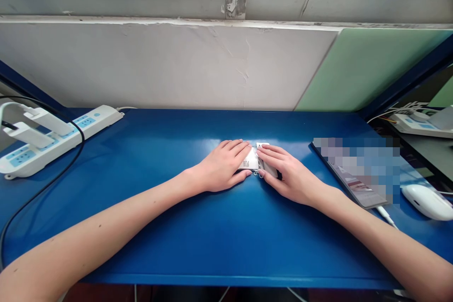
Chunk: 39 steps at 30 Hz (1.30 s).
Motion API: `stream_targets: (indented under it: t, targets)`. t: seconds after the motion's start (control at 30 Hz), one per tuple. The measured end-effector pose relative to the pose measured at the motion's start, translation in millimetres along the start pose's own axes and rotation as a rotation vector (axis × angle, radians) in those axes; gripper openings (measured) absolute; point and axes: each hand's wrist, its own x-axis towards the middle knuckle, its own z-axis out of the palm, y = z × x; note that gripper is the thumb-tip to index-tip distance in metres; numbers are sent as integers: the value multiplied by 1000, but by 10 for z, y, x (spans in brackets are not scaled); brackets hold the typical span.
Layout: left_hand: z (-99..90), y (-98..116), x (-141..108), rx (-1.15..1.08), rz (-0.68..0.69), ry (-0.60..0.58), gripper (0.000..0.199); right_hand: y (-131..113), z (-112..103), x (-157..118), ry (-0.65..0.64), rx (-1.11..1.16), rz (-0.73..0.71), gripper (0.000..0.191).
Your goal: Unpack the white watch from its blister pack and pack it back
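Near the middle of the blue tabletop, my left hand (226, 166) lies over a white card (249, 162) printed with a small QR-like code. Its fingers cross the card's upper side and the thumb is along the lower edge, so much of the card is hidden. Beside it, my right hand (283, 170) grips a second flat, white-and-grey piece (271, 170), with fingers on top and thumb at the near edge. This piece has a slot at its far end. Small metal rings or chain links (257, 174) show between the hands at the near side.
A white power strip (102, 118) with plugged-in chargers lies on the left, a black cable (79, 151) looping past it. On the right are a phone-like device (354, 181), partly pixelated, with a white cable, and a white mouse (427, 202). A wall panel (177, 66) stands behind the table.
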Motion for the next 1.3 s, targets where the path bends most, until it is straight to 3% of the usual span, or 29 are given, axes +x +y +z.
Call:
stream_targets:
  t: [0.37,0.73,0.9,1.1,1.3]
  targets:
    - [-27,10,0,-24,25,-18,64,-94,-9,2,-15,-149,-104,62]
    - [-19,-21,10,-61,50,-6,66,-166,-23,18,-39,-251,-134,78]
    - [-35,-9,7,-72,37,-8,66,-178,-20,16,-36,-197,-110,84]
    - [-16,-11,14,-58,30,-18,63,-111,-27,23,-39,-12,-77,71]
    - [2,7,23,-68,0,23,55,-87,59,52,68,12,-71,54]
